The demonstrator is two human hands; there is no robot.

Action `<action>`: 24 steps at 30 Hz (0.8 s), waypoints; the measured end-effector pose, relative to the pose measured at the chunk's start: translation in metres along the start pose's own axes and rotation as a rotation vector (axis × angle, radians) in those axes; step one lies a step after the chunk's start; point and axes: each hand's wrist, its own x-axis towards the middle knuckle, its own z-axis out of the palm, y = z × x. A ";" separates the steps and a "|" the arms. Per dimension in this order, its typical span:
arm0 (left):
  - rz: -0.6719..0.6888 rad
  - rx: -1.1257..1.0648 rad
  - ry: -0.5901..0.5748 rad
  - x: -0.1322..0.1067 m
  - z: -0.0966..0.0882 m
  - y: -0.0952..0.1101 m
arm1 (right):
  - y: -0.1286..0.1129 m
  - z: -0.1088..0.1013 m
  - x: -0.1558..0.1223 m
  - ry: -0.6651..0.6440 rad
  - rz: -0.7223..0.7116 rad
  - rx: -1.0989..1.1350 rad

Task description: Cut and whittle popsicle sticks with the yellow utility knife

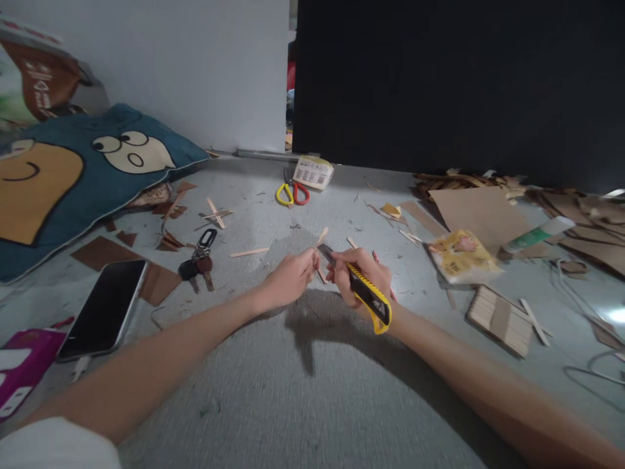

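My left hand [291, 278] is closed in a pinch on a thin wooden stick [322, 236] that points up and to the right. My right hand [360, 273] is wrapped round a yellow and black utility knife [367, 294], with the blade end against the stick near my left fingertips. Both hands hover over the grey floor [303, 378] in the middle of the view.
A phone [105, 306], keys [199, 260] and a blue cushion [73, 176] lie on the left. Scissors [293, 193] and a small box [313, 172] lie ahead. Right: a yellow packet [461, 257], glue tube [537, 234], stick panel [500, 319], cardboard scraps [478, 212].
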 end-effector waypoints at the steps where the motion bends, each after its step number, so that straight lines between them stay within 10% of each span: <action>1: 0.002 0.001 -0.002 0.000 0.000 0.000 | 0.000 -0.001 0.000 -0.018 -0.004 -0.005; 14: -0.014 0.035 0.016 0.001 0.000 0.001 | -0.004 -0.001 0.003 -0.050 0.123 -0.022; 24: 0.007 0.069 0.064 0.002 0.002 0.002 | -0.020 0.015 -0.002 0.054 0.383 0.414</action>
